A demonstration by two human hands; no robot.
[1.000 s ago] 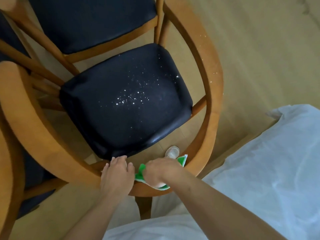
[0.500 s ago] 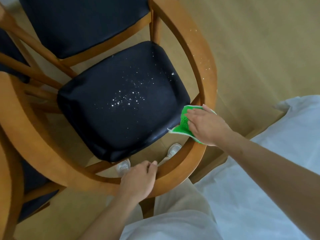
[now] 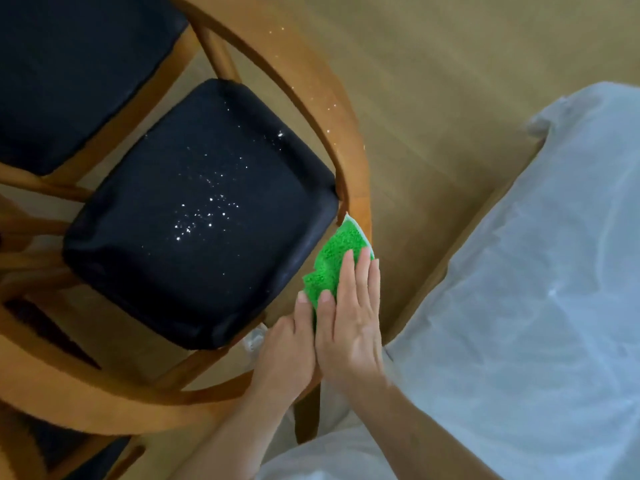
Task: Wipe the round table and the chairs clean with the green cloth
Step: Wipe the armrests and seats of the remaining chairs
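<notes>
I am looking down at a wooden chair with a curved brown rail (image 3: 349,140) and a dark, soft seat (image 3: 194,216). My right hand (image 3: 349,327) lies flat on the fluffy green cloth (image 3: 332,261). The fingers are straight and press the cloth down onto the right side of the curved rail, just beside the right edge of the seat. It is not clenched; it pushes the cloth with an open palm.

My left hand (image 3: 287,355) sits right next to it, touching it. It rests on the rail near the back right corner of the seat. Its fingers look loosely bent over the wood, but I cannot tell how hard they grip.

Half a second ago my two hands were apart. The right hand was farther up the rail with the cloth, and the left hand held the back of the rail by itself. Now the cloth has slid back down the rail and the hands are side by side.

Little white specks (image 3: 204,216) lie on the middle of the dark seat, the same as before. More specks dot the rail up top. A second chair with a dark seat (image 3: 76,71) stands past the first one. A pale sheet (image 3: 540,306) covers something on the right.
</notes>
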